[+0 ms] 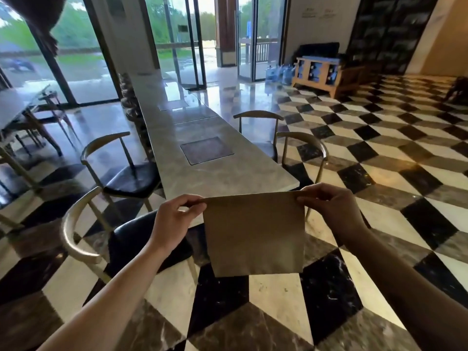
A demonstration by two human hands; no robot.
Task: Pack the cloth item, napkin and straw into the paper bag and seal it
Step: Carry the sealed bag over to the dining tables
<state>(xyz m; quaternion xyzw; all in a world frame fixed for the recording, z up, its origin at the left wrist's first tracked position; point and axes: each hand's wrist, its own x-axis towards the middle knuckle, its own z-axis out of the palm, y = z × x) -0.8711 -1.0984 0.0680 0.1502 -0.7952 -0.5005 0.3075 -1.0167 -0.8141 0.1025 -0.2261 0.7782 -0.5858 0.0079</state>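
Observation:
A flat brown paper bag (255, 234) hangs in the air in front of me, held by its two top corners just short of the table's near end. My left hand (174, 221) pinches the top left corner. My right hand (329, 209) pinches the top right corner. The bag's top edge is stretched level between both hands, and its mouth looks closed flat. No cloth item, napkin or straw shows anywhere in view.
A long marble table (217, 173) runs away from me, with dark square insets in its top. Metal-framed chairs (121, 168) with black seats stand on both sides, one close at my lower left (101, 239). The floor is checkered tile.

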